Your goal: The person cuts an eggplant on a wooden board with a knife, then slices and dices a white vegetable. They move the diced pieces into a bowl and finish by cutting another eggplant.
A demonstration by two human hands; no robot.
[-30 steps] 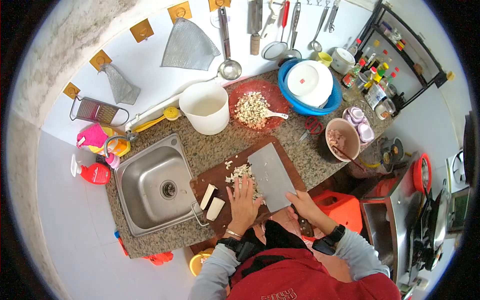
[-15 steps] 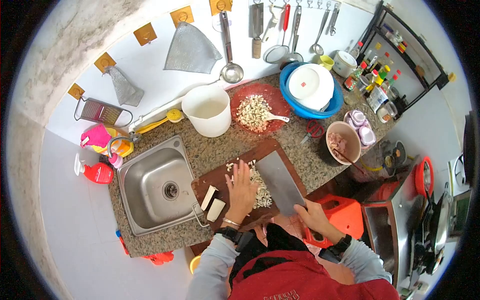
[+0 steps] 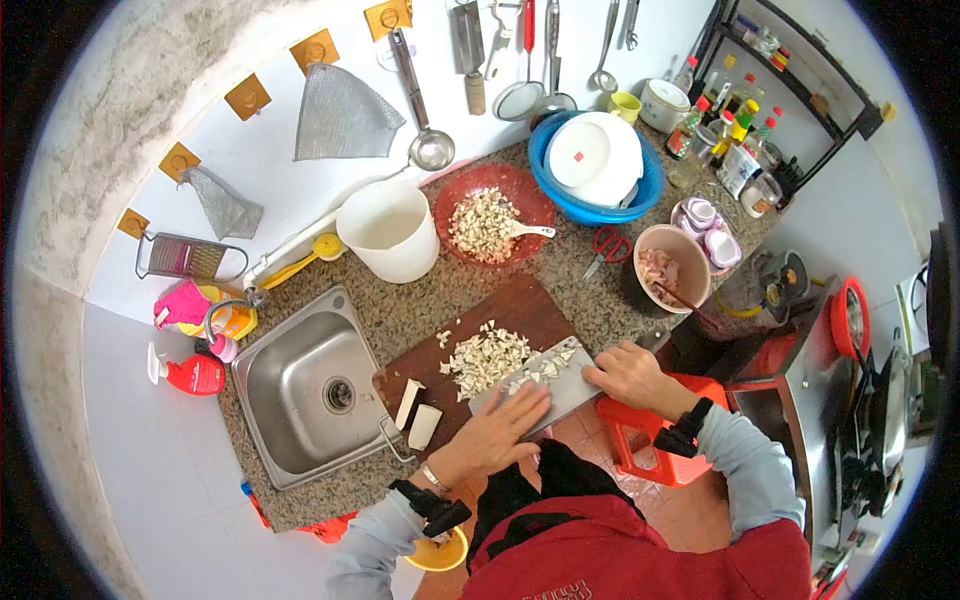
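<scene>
My right hand (image 3: 630, 378) is wrapped round the handle end of a wide cleaver (image 3: 562, 388), whose blade lies flat and low over the board's right part. Chopped white pieces rest on the blade. My left hand (image 3: 497, 432) lies with fingers spread on the blade's near left part, against some pieces. A pile of chopped white pieces (image 3: 484, 358) sits on the brown cutting board (image 3: 515, 305), just beyond the blade. Two larger uncut chunks, one upright and dark-edged (image 3: 408, 404), the other pale (image 3: 425, 427), stand at the board's left.
Left of the board is a sink (image 3: 285, 400). Behind it stand a white bucket (image 3: 388, 235), a red basket of chopped food (image 3: 450, 205) and a blue basin (image 3: 650, 190). Scissors (image 3: 608, 248) and a bowl of meat (image 3: 697, 265) are at the back right.
The cleaver has turned flat and now carries pieces. My left hand has moved down and right onto the blade. The pile has become looser and wider, and the camera view has shifted.
</scene>
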